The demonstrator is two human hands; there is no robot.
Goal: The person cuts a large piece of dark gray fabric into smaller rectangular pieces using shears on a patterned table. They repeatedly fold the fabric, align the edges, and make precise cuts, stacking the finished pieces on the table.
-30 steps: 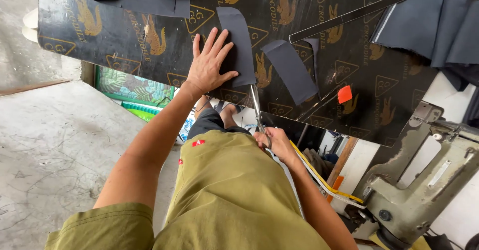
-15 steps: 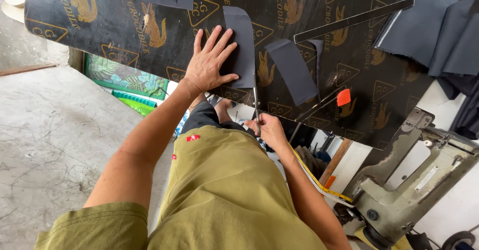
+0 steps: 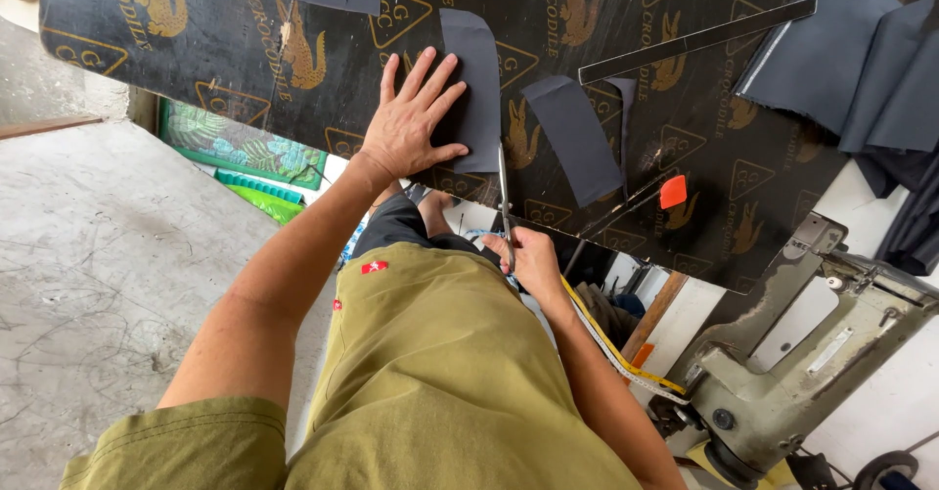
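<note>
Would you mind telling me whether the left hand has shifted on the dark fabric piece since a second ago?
No. The left hand stays flat on the same dark fabric piece, beside the same gold triangle mark on the board.

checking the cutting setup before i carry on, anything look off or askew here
Mostly orderly. The left hand lies flat on a dark fabric piece and the right hand holds scissors at its edge. The black board sits at a slant, and the metal ruler lies tilted.
</note>
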